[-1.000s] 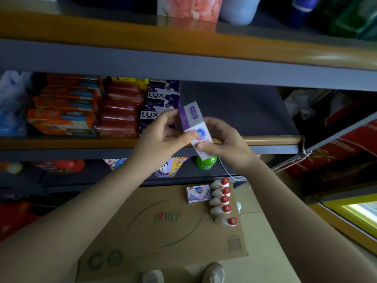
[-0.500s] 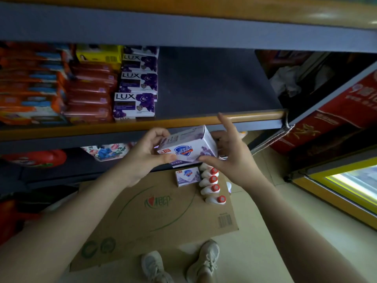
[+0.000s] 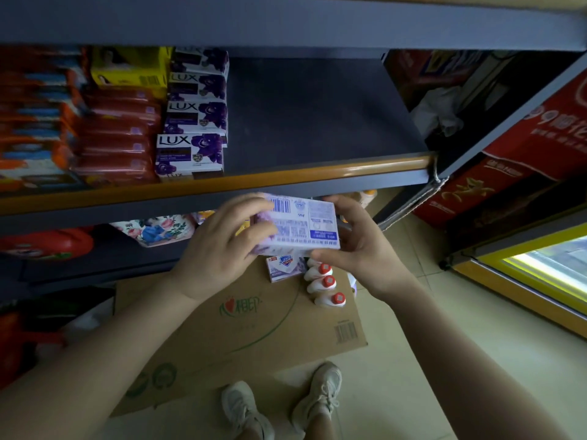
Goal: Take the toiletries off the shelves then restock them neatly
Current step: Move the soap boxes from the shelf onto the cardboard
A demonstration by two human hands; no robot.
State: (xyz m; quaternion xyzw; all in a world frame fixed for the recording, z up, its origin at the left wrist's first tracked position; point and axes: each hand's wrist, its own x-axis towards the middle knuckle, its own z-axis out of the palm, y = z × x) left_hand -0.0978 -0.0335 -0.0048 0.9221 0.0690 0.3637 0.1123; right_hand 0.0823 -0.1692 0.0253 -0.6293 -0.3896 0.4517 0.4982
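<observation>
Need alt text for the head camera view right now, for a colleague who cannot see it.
Both hands, left hand and right hand, grip a pale purple soap box barcode-up, just below the shelf edge. Purple Lux boxes sit on that shelf beside bare space.

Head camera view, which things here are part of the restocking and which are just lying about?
Job:
soap box, held by left hand and right hand
smaller soap box
red-capped bottles
LUX boxes

Lying about:
cardboard sheet
red cartons

- The soap box (image 3: 303, 225) has turned over between both hands: barcode and printed back face up now, logo face apparently underneath.
- Right hand (image 3: 359, 246) fingers, splayed before, have curled around the box end.
</observation>
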